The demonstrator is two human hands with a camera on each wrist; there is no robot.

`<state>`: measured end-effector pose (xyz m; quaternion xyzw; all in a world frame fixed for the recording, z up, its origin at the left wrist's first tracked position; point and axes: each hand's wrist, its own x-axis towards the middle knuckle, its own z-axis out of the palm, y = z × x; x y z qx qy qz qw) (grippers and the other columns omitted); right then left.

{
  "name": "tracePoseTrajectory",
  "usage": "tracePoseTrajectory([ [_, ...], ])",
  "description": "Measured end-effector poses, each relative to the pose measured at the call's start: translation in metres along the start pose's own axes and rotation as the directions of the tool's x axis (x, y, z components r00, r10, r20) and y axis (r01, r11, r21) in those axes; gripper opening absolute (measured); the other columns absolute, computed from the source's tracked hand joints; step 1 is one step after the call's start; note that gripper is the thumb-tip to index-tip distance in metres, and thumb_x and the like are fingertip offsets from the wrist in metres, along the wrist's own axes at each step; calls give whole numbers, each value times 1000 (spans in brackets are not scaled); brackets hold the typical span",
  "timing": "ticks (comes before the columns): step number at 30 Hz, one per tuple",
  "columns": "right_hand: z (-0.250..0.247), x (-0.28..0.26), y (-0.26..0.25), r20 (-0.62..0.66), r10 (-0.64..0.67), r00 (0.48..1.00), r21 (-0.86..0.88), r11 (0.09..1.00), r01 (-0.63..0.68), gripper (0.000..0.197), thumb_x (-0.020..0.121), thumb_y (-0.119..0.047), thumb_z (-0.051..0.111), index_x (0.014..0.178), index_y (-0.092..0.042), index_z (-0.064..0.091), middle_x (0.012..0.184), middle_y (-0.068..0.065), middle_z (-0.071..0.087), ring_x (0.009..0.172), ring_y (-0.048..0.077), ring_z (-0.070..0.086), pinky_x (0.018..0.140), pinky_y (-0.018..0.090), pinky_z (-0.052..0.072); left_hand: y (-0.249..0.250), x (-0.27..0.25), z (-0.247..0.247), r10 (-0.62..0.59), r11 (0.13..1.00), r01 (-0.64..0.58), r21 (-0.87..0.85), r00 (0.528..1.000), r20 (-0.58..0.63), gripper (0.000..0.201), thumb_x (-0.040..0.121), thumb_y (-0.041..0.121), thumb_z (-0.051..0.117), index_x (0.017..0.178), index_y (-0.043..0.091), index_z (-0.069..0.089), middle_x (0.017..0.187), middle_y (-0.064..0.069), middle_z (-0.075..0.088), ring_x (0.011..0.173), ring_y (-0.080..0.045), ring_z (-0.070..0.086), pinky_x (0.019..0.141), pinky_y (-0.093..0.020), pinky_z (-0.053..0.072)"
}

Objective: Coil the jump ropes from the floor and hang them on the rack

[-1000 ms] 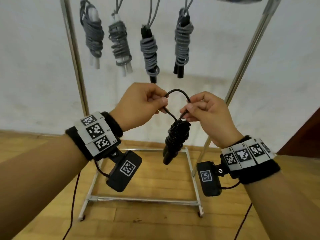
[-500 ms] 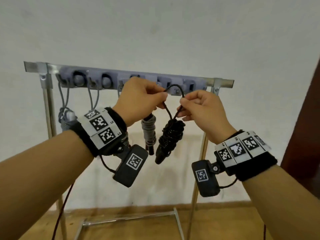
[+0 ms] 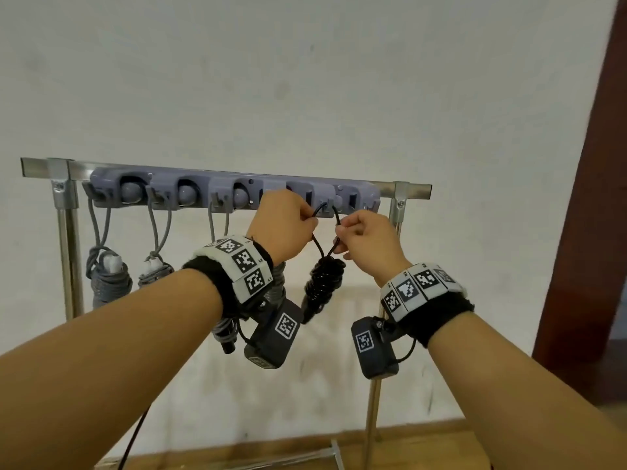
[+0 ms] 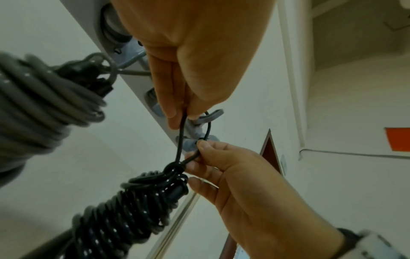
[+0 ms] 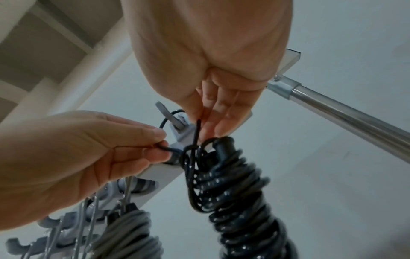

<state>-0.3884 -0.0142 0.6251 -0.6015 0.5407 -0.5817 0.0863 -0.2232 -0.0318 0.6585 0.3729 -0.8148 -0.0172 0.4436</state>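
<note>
Left hand (image 3: 283, 225) and right hand (image 3: 364, 239) each pinch one side of the coiled black jump rope's (image 3: 322, 286) loop, held at a rack (image 3: 234, 193) hook (image 4: 208, 117) between their fingers; the bundle hangs just below.

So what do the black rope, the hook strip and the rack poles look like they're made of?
Black rope: looks like glossy plastic-coated cord; highlights glint on its coils. Hook strip: seemingly matte grey moulded plastic, with rounded edges. Rack poles: polished metal, probably steel, mirror-bright.
</note>
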Motion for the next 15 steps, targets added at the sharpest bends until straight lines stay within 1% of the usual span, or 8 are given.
tracePoseTrajectory([
  [2,2,-1,3,-5,-25,1000,-14,1000,25,8,91,-15,63,86,-21,62,67,-1,73,61,10,71,70,37,59,-3,0,2,-5,1000,5,14,1000,-6,24,91,18,61,82,0,75,74,-13,74,73,-25,71,76,-37,56],
  [5,6,-3,2,-9,-46,999,-29,999,45,9,92,-15,63,86,-21,61,69,-2,72,59,7,70,63,30,56,-2,-1,5,-17,1000,17,-23,1000,-15,20,90,16,63,82,1,74,72,-13,74,74,-24,71,78,-37,57],
  [8,7,-7,1,-13,-79,997,-80,994,78,4,92,-19,64,89,-21,61,72,-4,72,64,5,68,68,26,55,0,-7,8,-79,985,76,-154,997,-16,14,91,17,66,87,5,73,74,-8,75,73,-17,72,79,-38,59],
  [9,6,-9,-2,-19,-94,995,-110,990,92,4,92,-22,65,91,-22,61,74,-4,71,67,5,67,68,22,52,1,-9,8,-96,975,91,-201,995,-14,14,91,19,67,90,7,72,75,-6,76,73,-16,72,79,-39,59],
  [10,5,-9,-3,-37,-119,992,-139,984,113,7,91,-24,66,95,-23,60,77,-5,70,70,3,66,66,17,48,2,-12,7,-108,968,104,-227,994,-5,17,92,23,67,95,8,72,76,-5,76,74,-16,73,79,-39,59],
  [12,1,-15,-10,-85,-172,981,-121,979,161,19,88,-27,69,102,-25,58,82,-9,67,72,-1,62,60,7,43,2,-19,0,-101,964,94,-249,995,-16,27,92,33,66,105,10,71,79,-2,76,75,-11,73,79,-39,60],
  [14,-3,-22,-21,-116,-222,968,-83,973,214,22,85,-30,72,101,-28,58,85,-10,66,76,-2,61,63,5,45,0,-28,-12,-77,971,63,-232,996,-49,25,92,36,65,104,15,70,76,3,75,69,-5,72,75,-36,61],
  [15,-4,-25,-27,-124,-235,964,-41,972,232,20,84,-31,73,98,-29,59,86,-10,66,76,-1,62,66,8,47,-3,-32,-19,-78,960,51,-274,993,-88,20,91,35,65,101,18,70,76,5,74,67,-3,71,72,-34,61],
])
